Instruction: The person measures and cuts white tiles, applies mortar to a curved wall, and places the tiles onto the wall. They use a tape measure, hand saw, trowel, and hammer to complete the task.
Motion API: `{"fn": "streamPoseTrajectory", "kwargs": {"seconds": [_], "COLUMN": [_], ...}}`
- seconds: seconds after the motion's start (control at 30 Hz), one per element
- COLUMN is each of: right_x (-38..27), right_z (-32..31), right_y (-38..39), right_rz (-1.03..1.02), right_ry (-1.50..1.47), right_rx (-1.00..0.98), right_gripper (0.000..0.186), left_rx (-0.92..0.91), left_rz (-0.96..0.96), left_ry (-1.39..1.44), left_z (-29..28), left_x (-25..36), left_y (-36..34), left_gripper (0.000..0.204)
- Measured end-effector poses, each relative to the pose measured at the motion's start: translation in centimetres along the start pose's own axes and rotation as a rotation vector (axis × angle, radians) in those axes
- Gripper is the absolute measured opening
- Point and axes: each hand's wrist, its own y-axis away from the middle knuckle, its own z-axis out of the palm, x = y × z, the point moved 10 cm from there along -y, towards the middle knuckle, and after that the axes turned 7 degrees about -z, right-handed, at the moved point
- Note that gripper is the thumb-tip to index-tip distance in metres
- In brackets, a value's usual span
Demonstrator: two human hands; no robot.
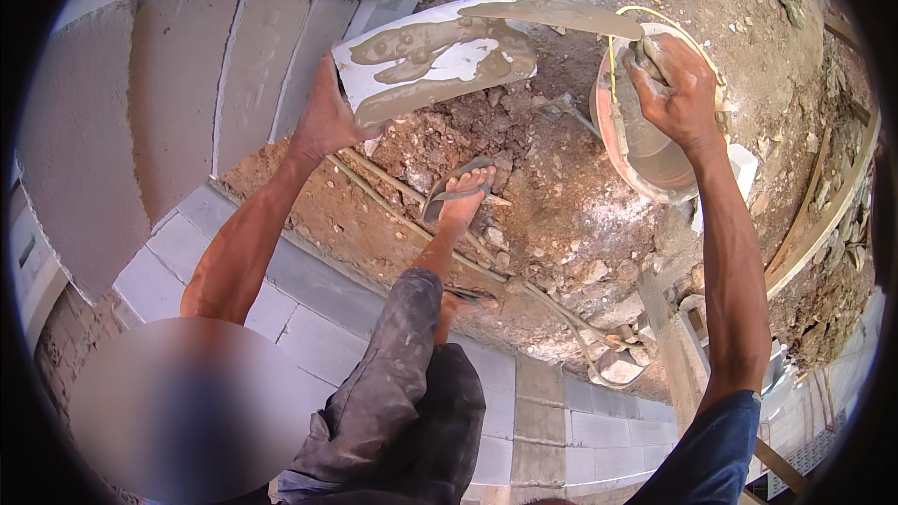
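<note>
My left hand is closed around the near left end of a white block, held up beside the wall. Wet grey mortar lies in uneven patches over the block's upper face, with white showing between them. In my right hand is the handle of a trowel. Its long mortar-coated blade points left, and the tip overlaps the block's far edge; whether it touches cannot be made out. Below my right hand stands a bucket with a yellow handle, holding grey mortar.
A block wall rises on the left, and more pale blockwork runs along the near side. Rubble and soil cover the ground around my sandalled foot. A hose crosses it; a wooden plank leans nearby.
</note>
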Motion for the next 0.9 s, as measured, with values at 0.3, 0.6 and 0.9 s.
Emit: {"fn": "streamPoseTrajectory", "kwargs": {"seconds": [0.3, 0.6, 0.9], "right_x": [3.0, 7.2, -5.7], "right_z": [4.6, -6.2, -5.5], "right_y": [1.4, 15.0, 16.3], "right_rz": [-0.077, 0.435, 0.685], "right_ry": [0.082, 0.197, -0.013], "right_rx": [-0.128, -0.304, -0.083], "right_gripper": [0.040, 0.036, 0.028], "left_rx": [-0.018, -0.005, -0.037], "left_rz": [-0.031, -0.002, 0.061], "left_ry": [0.092, 0.166, 0.108], "left_z": [0.3, -0.1, 3.0], "left_x": [-2.3, -0.9, 0.7], "left_y": [1.1, 1.6, 3.0], "left_gripper": [0.102, 0.123, 0.124]}}
